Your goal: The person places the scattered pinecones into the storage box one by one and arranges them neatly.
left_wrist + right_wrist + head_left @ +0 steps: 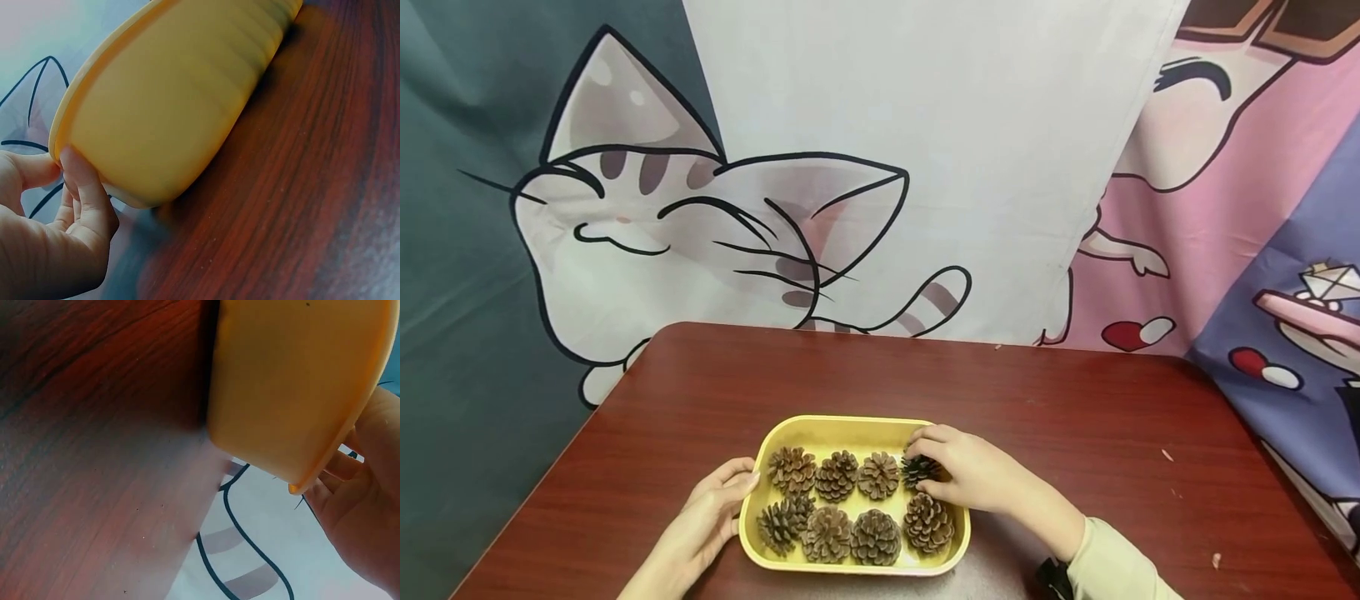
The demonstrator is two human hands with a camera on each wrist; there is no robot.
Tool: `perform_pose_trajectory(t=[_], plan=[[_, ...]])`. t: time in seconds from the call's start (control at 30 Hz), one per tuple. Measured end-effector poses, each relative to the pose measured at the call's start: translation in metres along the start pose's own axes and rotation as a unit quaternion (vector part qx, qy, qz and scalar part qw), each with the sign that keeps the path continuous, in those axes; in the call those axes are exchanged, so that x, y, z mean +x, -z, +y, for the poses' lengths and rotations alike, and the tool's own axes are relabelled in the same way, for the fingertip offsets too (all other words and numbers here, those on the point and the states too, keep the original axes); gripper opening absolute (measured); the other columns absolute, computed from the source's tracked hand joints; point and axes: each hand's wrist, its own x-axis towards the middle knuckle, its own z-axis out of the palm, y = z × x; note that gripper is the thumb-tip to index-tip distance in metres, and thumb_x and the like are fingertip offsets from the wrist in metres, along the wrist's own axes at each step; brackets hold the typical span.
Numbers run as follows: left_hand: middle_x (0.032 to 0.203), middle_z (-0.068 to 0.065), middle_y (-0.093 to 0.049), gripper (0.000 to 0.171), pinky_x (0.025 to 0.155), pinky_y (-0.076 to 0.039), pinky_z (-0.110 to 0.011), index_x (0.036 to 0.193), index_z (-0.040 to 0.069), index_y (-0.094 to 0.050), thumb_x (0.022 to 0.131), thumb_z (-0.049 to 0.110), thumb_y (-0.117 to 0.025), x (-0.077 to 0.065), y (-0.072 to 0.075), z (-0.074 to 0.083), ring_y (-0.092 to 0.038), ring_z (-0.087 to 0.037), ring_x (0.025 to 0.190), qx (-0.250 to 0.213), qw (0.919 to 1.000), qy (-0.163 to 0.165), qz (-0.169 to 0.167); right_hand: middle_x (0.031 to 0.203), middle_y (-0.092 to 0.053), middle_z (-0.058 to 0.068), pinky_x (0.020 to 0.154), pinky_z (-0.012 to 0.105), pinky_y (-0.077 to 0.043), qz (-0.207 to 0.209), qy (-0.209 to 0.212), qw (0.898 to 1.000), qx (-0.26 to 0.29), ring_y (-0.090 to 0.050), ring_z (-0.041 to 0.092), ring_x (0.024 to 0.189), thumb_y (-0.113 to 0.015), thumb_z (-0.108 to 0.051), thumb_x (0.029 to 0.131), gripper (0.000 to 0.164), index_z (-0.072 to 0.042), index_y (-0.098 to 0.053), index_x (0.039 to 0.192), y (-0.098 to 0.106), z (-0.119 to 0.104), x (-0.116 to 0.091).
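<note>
A yellow tray (850, 568) holds several brown pine cones in two rows. At its left end my left hand (703, 512) pinches the rim between thumb and fingers; the left wrist view shows this hand (69, 231) at the tray's wall (162, 112). Over the right end reaches my right hand (966, 468), its curled fingers and thumb around a darker pine cone (916, 472) in the back right corner. Just in front of that cone lies another pine cone (928, 523). In the right wrist view the fingertips of the right hand (369, 500) are hidden behind the tray's wall (294, 381).
The tray stands on a reddish-brown wooden table (850, 375), near its front edge. Small pale scraps (1216, 561) lie on the right part of the tabletop. Behind the table hangs a cloth (955, 125) printed with cartoon cats. A black object (1054, 577) shows beside the right sleeve.
</note>
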Motion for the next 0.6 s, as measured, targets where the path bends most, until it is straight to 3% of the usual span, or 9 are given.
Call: perform_pose_trajectory(t=[0.3, 0.6], plan=[[0.090, 0.002, -0.055, 0.017, 0.064, -0.048, -0.026, 0.104, 0.011, -0.046, 0.093, 0.019, -0.055, 0.001, -0.003, 0.000, -0.057, -0.009, 0.080, 0.013, 0.9998, 0.003, 0.013, 0.118, -0.056, 0.002, 0.093, 0.031, -0.046, -0.004, -0.008, 1.000, -0.004, -0.054, 0.015, 0.110, -0.068, -0.022, 0.084, 0.034, -0.013, -0.058, 0.115, 0.002, -0.004, -0.007], [0.090, 0.004, -0.057, 0.018, 0.065, -0.049, -0.028, 0.103, 0.014, -0.048, 0.093, 0.027, -0.055, -0.003, -0.001, -0.003, -0.058, -0.009, 0.081, 0.032, 0.9985, 0.020, 0.039, 0.122, -0.056, 0.001, 0.096, 0.035, -0.044, 0.069, -0.009, 0.998, -0.004, -0.051, 0.015, 0.116, -0.068, -0.019, 0.083, 0.040, -0.014, -0.057, 0.121, 0.013, -0.006, -0.020]])
